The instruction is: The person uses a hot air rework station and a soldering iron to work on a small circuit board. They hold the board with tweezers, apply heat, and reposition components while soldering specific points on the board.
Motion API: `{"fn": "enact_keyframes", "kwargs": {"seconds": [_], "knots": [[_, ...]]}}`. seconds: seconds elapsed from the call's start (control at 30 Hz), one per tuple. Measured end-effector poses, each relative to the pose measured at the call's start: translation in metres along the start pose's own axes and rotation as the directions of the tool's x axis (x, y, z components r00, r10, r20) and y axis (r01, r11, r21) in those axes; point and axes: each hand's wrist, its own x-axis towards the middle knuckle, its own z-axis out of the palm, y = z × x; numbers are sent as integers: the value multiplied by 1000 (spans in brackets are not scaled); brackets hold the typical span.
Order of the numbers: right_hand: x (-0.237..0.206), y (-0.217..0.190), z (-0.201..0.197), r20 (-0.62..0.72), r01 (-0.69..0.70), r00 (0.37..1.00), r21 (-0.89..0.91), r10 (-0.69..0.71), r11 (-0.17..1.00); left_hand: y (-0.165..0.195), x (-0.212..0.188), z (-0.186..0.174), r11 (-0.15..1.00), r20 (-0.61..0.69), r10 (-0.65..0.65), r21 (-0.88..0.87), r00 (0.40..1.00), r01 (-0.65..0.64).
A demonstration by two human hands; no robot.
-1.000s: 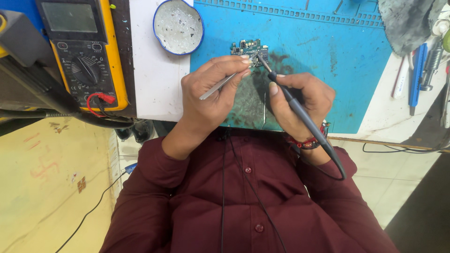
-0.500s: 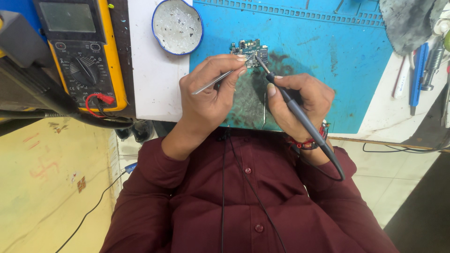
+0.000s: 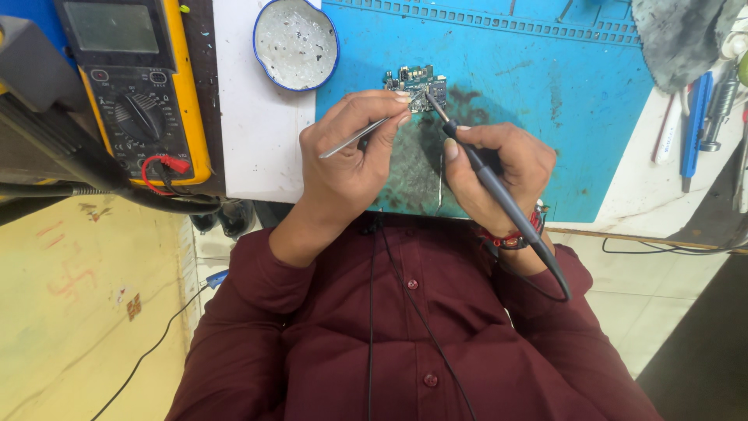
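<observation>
Bending over a blue mat (image 3: 545, 101) on the bench, a person pinches metal tweezers (image 3: 366, 134) in the left hand (image 3: 351, 160) and grips a soldering iron (image 3: 487, 175) in the right hand (image 3: 499, 168), both tips meeting on a small circuit board (image 3: 413, 78). Work looks mid-way, the board's far side untouched. A yellow multimeter (image 3: 136, 86) sits nearby.

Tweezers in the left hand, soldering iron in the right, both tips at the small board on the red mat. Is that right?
Not quite: the mat is blue, not red, as the head view shows. The rest holds: the left hand grips the tweezers, the right hand grips the soldering iron, and both tips meet at the small board.
</observation>
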Motion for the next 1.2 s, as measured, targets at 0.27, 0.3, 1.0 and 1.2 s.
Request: {"fn": "enact_keyframes", "kwargs": {"seconds": [0.27,0.3,1.0,1.2], "knots": [[0,1,1,-3,2,1000,-15,-2,1000,0,0,0,1000,1,0,-19,1000,0],[-1,1,0,-4,-10,1000,-16,10,1000,1,0,0,1000,2,2,-19,1000,-2],[-3,0,-1,-17,-33,999,20,34,999,1,-1,-1,1000,7,-2,8,1000,2],[-3,-1,-2,-4,-17,1000,6,17,1000,1,0,-1,1000,11,0,20,1000,0]]}}
